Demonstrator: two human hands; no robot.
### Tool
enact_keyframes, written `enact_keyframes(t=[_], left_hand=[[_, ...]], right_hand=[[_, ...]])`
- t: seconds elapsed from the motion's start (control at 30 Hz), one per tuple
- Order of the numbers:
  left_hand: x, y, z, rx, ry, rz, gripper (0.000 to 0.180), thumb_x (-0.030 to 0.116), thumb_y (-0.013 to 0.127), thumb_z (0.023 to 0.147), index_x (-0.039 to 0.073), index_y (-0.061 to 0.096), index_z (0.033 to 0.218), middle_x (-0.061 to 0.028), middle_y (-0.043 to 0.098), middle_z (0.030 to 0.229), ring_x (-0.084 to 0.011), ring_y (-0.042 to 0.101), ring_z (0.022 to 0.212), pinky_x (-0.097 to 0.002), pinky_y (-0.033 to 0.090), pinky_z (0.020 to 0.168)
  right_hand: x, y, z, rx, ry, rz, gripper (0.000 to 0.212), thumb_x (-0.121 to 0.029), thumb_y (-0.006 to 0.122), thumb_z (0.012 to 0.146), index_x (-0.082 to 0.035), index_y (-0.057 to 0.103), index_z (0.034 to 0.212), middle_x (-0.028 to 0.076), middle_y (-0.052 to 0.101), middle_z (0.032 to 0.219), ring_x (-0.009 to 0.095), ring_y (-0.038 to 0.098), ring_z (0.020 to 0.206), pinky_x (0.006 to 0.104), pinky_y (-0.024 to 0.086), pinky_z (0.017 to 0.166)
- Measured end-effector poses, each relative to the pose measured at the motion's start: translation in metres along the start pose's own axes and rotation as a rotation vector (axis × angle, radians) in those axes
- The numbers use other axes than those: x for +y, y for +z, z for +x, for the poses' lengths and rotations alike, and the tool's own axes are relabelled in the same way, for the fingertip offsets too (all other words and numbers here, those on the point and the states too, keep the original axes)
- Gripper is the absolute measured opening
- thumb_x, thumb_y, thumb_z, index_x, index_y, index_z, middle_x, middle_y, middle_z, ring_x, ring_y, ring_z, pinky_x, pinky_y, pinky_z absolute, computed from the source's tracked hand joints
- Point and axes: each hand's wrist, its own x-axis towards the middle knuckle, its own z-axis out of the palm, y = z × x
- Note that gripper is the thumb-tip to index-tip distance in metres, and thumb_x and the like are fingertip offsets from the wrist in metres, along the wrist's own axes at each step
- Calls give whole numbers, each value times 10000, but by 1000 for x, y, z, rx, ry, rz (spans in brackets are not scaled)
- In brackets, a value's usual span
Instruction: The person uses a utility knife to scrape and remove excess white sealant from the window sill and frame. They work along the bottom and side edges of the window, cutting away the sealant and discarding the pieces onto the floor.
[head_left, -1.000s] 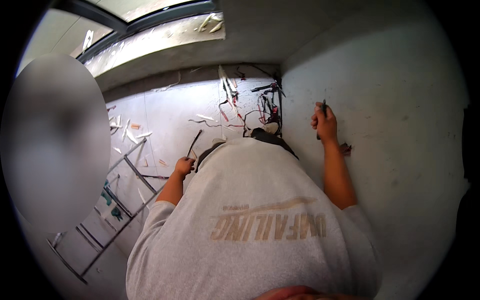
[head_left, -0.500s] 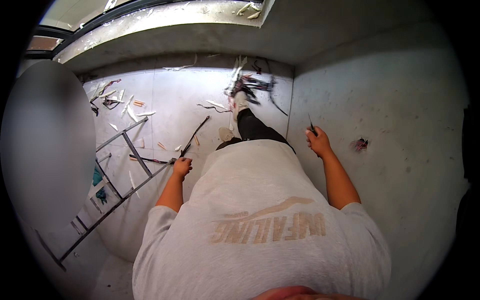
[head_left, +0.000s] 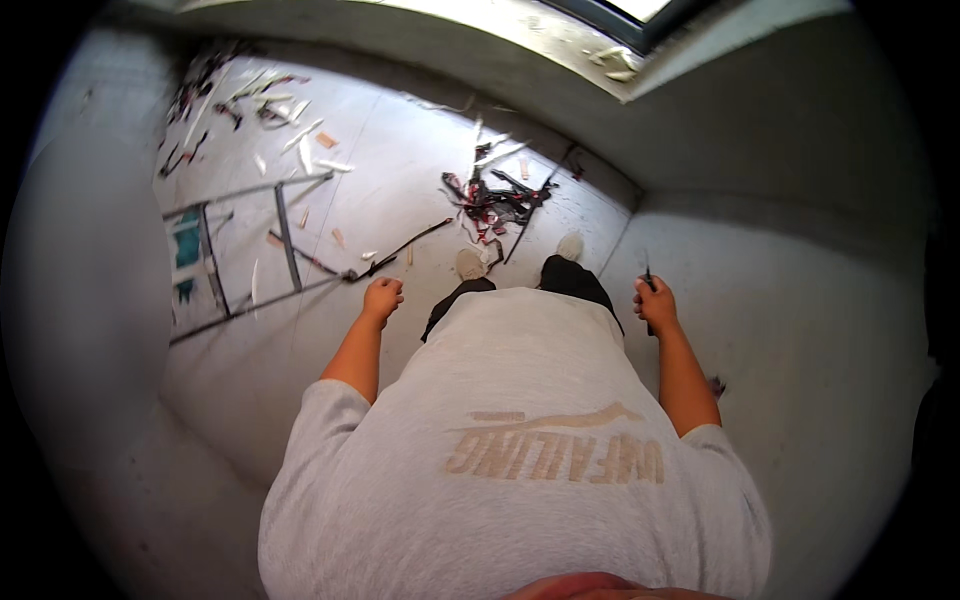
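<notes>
Right hand point(head_left: 655, 303) fisted round small dark tool point(head_left: 648, 280), tip up, beside grey wall point(head_left: 800, 330); left hand point(head_left: 382, 298) curled around dark rod point(head_left: 400, 250).

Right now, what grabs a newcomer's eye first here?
The tangle of black and red scraps on the pale floor just ahead of the shoes. Left of it lies a grey metal frame. The right hand grips a thin dark tool by the wall; the left hand holds a long dark rod.
</notes>
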Motion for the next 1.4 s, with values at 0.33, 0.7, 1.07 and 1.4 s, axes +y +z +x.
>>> enact_keyframes(t=[0.33,0.7,1.07,1.4], left_hand=[[15,87,-49,237,-91,-179,302,257,679,877,-19,653,997,-81,665,851,-170,636,695,-319,495,581],[4,155,-113,431,55,-377,240,228,648,915,5,662,1004,-71,668,846,-159,637,726,-298,507,645],[-21,19,-51,287,-136,-448,229,236,647,910,23,653,995,-44,637,814,-142,612,693,-285,482,578],[-74,-116,-43,460,-149,-534,215,242,631,920,35,642,978,-25,618,802,-122,587,680,-276,457,553]], right_hand=[[-42,-74,165,-172,32,-197,236,-319,615,946,-92,580,1000,39,572,697,128,546,503,278,416,415],[-211,-20,223,-309,-189,-276,252,-283,656,927,-63,582,1025,33,533,637,140,519,451,294,370,370],[-274,129,143,-352,-297,-305,220,-288,642,929,-71,605,922,25,546,630,126,519,483,291,385,419],[-266,229,110,-384,-195,-469,268,-298,667,910,-39,602,927,48,568,664,151,535,496,311,409,438]])
